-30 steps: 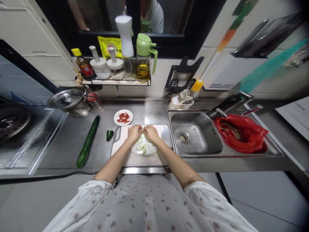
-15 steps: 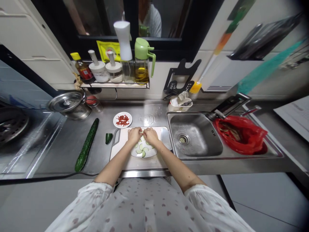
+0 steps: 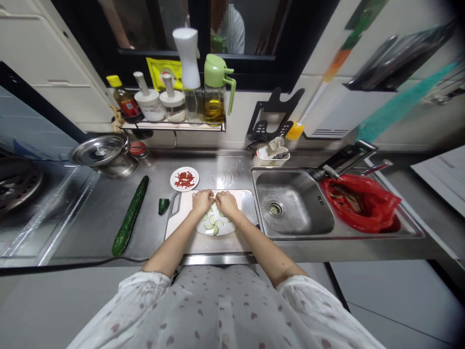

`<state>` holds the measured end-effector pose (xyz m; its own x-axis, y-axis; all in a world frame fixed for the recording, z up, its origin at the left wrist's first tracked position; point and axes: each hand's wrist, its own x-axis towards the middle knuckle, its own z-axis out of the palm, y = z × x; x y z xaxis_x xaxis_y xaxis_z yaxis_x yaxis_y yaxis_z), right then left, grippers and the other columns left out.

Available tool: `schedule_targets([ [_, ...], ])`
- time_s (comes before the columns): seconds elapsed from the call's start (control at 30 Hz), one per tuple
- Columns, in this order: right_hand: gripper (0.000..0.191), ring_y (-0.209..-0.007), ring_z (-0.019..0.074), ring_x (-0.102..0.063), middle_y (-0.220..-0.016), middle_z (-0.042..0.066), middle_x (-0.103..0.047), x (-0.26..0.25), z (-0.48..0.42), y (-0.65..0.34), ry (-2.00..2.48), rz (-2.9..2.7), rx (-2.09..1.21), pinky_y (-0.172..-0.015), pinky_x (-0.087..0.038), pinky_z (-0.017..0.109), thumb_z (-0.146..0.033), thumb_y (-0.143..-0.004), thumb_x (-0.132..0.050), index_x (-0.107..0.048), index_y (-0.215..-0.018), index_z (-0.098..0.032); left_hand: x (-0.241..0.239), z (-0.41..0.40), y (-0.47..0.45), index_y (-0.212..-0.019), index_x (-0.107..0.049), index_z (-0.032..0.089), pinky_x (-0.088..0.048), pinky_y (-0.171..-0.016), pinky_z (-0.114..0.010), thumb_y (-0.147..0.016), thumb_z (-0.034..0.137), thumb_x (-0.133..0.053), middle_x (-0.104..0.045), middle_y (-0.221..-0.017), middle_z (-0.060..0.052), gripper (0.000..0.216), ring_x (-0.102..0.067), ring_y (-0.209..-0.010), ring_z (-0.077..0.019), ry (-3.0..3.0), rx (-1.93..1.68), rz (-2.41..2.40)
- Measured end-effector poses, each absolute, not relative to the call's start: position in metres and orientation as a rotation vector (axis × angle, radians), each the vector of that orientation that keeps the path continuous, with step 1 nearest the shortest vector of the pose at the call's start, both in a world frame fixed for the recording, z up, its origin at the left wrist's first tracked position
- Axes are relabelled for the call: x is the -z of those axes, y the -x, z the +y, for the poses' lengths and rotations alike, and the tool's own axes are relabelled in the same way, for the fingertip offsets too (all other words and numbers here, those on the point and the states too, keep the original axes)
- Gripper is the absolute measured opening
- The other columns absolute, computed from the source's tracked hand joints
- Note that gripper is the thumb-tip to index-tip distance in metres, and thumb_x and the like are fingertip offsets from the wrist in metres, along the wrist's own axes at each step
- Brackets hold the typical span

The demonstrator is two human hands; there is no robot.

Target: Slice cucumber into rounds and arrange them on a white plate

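A white plate (image 3: 224, 229) with several thin cucumber slices (image 3: 209, 226) lies on the light cutting board (image 3: 176, 228). My left hand (image 3: 202, 199) and my right hand (image 3: 225, 201) meet over the plate's far part, fingers curled and fingertips nearly touching. Both are closed in a pinch; whatever is between the fingertips is too small and covered to make out. On the board's right side rests a wide knife blade (image 3: 249, 206). A cut cucumber end (image 3: 163, 206) and a whole cucumber (image 3: 131, 215) lie left of the board.
Behind the board stands a small plate of chopped red pieces (image 3: 185, 179). To the right is the sink (image 3: 298, 203), with a red plastic bag (image 3: 363, 203) beyond it. A lidded pot (image 3: 103, 155) stands at the back left, and a shelf (image 3: 174, 127) holds bottles and jars.
The view has shifted very slightly. Both hands stay at the same spot over the plate, with no clear movement of the slices.
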<state>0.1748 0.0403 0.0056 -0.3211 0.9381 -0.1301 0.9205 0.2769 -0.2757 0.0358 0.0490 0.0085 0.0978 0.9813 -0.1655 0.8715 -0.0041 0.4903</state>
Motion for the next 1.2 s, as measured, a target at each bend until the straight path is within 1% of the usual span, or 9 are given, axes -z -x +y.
schedule_targets([
  [0.3, 0.021, -0.092, 0.0221, -0.05, -0.099, 0.01, -0.064, -0.005, 0.031, -0.177, 1.745, -2.305, -0.474, -0.077, -0.034, 0.031, -0.025, -0.094, -0.045, -0.064, -0.096, -0.019, -0.013, 0.05, -0.026, -0.09, -0.066, 0.024, -0.037, -0.085, -0.033, -0.079, 0.025, -0.056, -0.071, -0.087, -0.002, 0.015, -0.062, -0.09, -0.0211, -1.835, -0.443, 1.826],
  [0.43, 0.019, -0.09, 0.021, -0.049, -0.095, 0.008, -0.064, -0.005, 0.021, -0.182, 1.722, -2.204, -0.503, -0.076, -0.035, 0.029, -0.024, -0.092, -0.046, -0.065, -0.093, -0.019, -0.013, 0.059, -0.003, -0.093, -0.067, 0.025, -0.039, -0.084, -0.031, -0.081, 0.028, -0.055, -0.072, -0.09, -0.001, 0.017, -0.062, -0.09, -0.02, -1.734, -0.497, 1.958],
  [0.53, 0.019, -0.088, 0.0199, -0.05, -0.093, 0.006, -0.064, -0.006, 0.011, -0.188, 1.685, -2.107, -0.528, -0.077, -0.036, 0.029, -0.021, -0.091, -0.046, -0.064, -0.091, -0.019, -0.012, 0.069, 0.02, -0.096, -0.067, 0.026, -0.038, -0.088, -0.035, -0.082, 0.029, -0.054, -0.072, -0.094, -0.002, 0.019, -0.062, -0.095, -0.0226, -1.661, -0.471, 2.098],
  [0.67, 0.018, -0.085, 0.0192, -0.051, -0.088, 0.005, -0.063, -0.009, -0.002, -0.194, 1.654, -1.972, -0.566, -0.077, -0.038, 0.028, -0.021, -0.09, -0.046, -0.064, -0.09, -0.019, -0.01, 0.081, 0.046, -0.099, -0.067, 0.027, -0.037, -0.09, -0.04, -0.083, 0.028, -0.05, -0.071, -0.106, -0.006, 0.023, -0.061, -0.102, -0.0264, -1.599, -0.405, 2.268],
  [0.87, 0.019, -0.083, 0.019, -0.051, -0.082, 0.004, -0.062, -0.012, -0.014, -0.199, 1.647, -1.876, -0.596, -0.078, -0.039, 0.028, -0.022, -0.089, -0.045, -0.064, -0.089, -0.019, -0.005, 0.091, 0.06, -0.103, -0.068, 0.028, -0.037, -0.091, -0.042, -0.083, 0.028, -0.05, -0.068, -0.114, -0.008, 0.027, -0.059, -0.106, -0.0276, -1.706, -0.273, 2.29],
  [1.1, 0.022, -0.084, 0.0193, -0.052, -0.08, 0.004, -0.061, -0.014, -0.021, -0.204, 1.684, -1.881, -0.581, -0.08, -0.039, 0.029, -0.024, -0.09, -0.044, -0.065, -0.09, -0.019, 0.0, 0.098, 0.059, -0.098, -0.069, 0.024, -0.036, -0.09, -0.044, -0.082, 0.03, -0.052, -0.067, -0.11, -0.013, 0.025, -0.059, -0.104, -0.0306, -1.726, -0.193, 2.264],
  [1.2, 0.023, -0.084, 0.0191, -0.052, -0.08, 0.004, -0.061, -0.014, -0.024, -0.207, 1.71, -1.874, -0.569, -0.08, -0.039, 0.028, -0.025, -0.09, -0.043, -0.065, -0.09, -0.019, 0.002, 0.101, 0.057, -0.095, -0.069, 0.023, -0.036, -0.09, -0.043, -0.082, 0.029, -0.051, -0.068, -0.108, -0.013, 0.023, -0.059, -0.104, -0.03, -1.721, -0.191, 2.266],
])
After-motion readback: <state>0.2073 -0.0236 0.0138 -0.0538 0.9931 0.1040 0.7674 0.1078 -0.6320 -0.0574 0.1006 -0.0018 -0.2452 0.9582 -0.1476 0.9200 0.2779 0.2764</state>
